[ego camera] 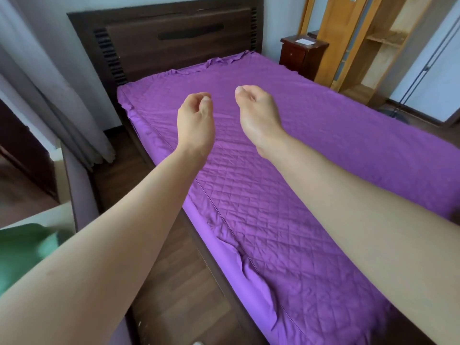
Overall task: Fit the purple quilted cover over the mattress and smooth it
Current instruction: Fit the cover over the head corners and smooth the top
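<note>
My left hand (195, 120) and right hand (258, 113) hover loosely curled, holding nothing. Tugging the cover (286, 170) carelessly could pull its ruffled headboard (174, 46) edge loose.

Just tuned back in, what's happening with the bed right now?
A person is fitting a purple quilted cover on a bed with a dark wooden headboard. The cover lies over the whole top. Both bare arms are stretched out above it; the left hand and right hand have loosely curled fingers and hold nothing. The cover's edge is ruffled along the headboard, and the skirt bunches at the near left side, so smoothing remains.
</note>
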`<state>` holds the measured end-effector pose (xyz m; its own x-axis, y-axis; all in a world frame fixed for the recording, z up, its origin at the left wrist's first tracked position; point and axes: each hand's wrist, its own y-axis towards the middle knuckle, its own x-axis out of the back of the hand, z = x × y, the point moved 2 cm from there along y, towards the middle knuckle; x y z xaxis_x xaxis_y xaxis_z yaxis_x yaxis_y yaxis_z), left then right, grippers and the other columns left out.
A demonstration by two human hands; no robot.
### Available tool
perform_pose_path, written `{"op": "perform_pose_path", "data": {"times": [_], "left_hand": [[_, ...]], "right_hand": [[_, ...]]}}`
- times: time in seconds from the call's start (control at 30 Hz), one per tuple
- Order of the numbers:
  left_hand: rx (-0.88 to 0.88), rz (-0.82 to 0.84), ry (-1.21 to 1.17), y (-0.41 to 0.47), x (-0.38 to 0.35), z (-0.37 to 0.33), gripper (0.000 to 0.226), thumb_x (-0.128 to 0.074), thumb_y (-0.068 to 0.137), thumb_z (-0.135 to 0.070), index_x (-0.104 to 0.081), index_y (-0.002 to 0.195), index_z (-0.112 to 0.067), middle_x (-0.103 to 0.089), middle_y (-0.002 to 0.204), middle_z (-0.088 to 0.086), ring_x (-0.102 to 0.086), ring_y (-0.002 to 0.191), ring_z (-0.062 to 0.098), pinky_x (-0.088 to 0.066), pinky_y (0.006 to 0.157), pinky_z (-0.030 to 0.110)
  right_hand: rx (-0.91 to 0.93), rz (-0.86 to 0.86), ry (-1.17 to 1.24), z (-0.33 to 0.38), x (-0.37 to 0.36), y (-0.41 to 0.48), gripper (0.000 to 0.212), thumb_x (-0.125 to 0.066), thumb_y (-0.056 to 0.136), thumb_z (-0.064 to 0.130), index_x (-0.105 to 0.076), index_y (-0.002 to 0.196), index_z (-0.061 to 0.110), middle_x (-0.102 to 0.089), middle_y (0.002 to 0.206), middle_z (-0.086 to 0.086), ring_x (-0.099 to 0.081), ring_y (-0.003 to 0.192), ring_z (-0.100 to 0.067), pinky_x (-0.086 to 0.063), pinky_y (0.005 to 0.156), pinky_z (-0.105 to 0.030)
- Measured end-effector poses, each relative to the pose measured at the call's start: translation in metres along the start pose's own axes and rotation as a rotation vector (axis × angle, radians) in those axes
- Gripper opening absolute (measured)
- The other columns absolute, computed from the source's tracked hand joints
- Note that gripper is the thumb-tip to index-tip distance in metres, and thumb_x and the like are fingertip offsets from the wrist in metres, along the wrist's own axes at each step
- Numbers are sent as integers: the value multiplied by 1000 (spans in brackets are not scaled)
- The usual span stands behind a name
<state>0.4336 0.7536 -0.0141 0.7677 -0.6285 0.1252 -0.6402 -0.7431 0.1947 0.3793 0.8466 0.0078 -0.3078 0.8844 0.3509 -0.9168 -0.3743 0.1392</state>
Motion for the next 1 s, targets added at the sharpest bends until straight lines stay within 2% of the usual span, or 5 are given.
{"op": "perform_pose_path", "data": {"times": [0.2,0.4,0.57,0.77,1.0], "left_hand": [[31,-72,14,-79,-47,-7,30,-40,95,-16,-61,114,-7,-61,89,-8,-56,80,2,-42,62,0],[58,-113,41,-138,-68,-15,30,-40,95,-15,-61,116,-6,-62,99,-1,-57,92,9,-43,75,13],[45,-102,53,-173,-78,-26,31,-40,95,-16,-60,117,-7,-62,101,-3,-57,94,9,-42,73,8],[28,-93,23,-217,-76,-38,30,-40,96,-16,-60,117,-8,-62,97,-4,-57,89,7,-42,73,8],[61,-50,-10,-275,-72,-33,30,-39,96,-16,-59,117,-8,-62,102,-2,-57,95,9,-43,76,12]], "right_hand": [[-4,64,-2,-33,64,-43,36,-41,97,28,-56,125,11,-60,126,-1,-53,114,-14,-37,85,-20],[-27,119,49,-54,103,-79,29,-42,96,27,-60,111,10,-53,97,6,-47,90,-9,-36,80,-22],[-27,121,50,-59,127,-104,10,-41,96,28,-48,93,20,-46,93,6,-42,86,-10,-34,77,-24],[-10,97,35,-58,149,-144,25,-41,95,26,-38,70,26,-33,69,15,-35,68,-5,-30,59,-19],[-9,68,30,-66,170,-201,26,-41,96,26,-59,106,10,-51,96,5,-45,89,-10,-38,82,-26]]}}
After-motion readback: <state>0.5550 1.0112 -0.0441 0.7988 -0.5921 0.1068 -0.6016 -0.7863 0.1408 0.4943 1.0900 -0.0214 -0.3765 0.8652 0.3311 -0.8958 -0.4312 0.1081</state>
